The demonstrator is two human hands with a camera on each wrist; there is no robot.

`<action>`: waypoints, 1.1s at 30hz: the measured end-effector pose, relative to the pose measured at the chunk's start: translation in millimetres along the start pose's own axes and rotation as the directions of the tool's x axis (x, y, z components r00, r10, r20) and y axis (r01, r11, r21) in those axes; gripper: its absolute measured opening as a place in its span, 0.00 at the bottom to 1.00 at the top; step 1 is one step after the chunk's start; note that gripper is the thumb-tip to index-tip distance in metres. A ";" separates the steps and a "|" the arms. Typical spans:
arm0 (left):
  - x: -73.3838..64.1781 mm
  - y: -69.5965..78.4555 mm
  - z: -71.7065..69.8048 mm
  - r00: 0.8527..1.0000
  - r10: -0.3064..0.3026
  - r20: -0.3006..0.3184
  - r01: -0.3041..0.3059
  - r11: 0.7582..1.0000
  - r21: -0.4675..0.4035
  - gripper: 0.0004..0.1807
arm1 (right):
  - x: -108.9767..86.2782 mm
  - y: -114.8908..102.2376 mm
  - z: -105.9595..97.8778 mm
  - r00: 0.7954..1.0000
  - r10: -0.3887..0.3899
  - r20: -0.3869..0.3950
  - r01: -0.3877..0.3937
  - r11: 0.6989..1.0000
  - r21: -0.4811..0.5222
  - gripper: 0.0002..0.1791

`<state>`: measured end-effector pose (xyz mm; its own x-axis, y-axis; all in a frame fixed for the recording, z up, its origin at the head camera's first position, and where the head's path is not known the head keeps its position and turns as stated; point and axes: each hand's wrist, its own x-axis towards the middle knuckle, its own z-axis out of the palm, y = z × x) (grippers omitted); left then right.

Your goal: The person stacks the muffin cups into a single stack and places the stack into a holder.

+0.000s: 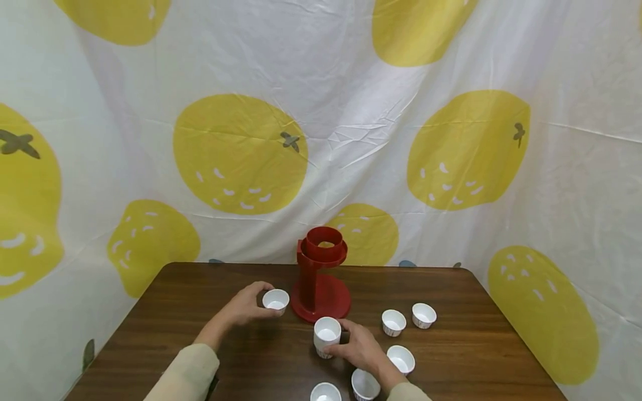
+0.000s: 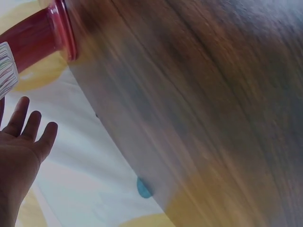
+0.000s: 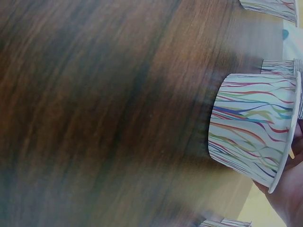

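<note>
My left hand pinches a small white paper cup between thumb and fingers, mouth up, left of the red stand. In the left wrist view that cup shows a striped side, and the hand's other fingers spread away from it. My right hand grips a stack of paper cups upright, close in front of the red stand. This stand has a round base, a post and a ring-shaped holder on top. A cup with wavy coloured lines partly covers the right hand in the right wrist view.
Single paper cups stand to the right, two at the back and one nearer. Two more cups are at the front of the brown table. A lemon-print cloth hangs behind the table.
</note>
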<state>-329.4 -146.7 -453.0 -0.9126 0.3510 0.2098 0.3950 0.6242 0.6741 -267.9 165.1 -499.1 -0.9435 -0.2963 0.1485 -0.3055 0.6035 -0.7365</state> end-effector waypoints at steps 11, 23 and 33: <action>4.2 14.9 7.9 0.999 0.038 0.033 -0.038 0.999 -0.020 0.35 | -0.5 1.0 0.5 1.000 -0.001 -0.009 0.001 1.000 -0.007 0.37; 9.0 31.2 16.6 0.994 0.103 0.045 -0.102 0.994 -0.027 0.34 | 1.1 3.2 1.0 1.000 0.000 -0.004 0.000 1.000 0.000 0.37; 13.6 40.8 26.6 0.990 0.103 0.094 -0.096 0.993 -0.073 0.34 | 2.1 3.5 0.9 1.000 -0.004 0.007 0.004 1.000 0.007 0.36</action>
<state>-322.9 -97.9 -441.5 -0.8532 0.4774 0.2103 0.4721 0.5351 0.7006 -270.9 165.9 -502.0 -0.9412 -0.3039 0.1474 -0.3087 0.5967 -0.7407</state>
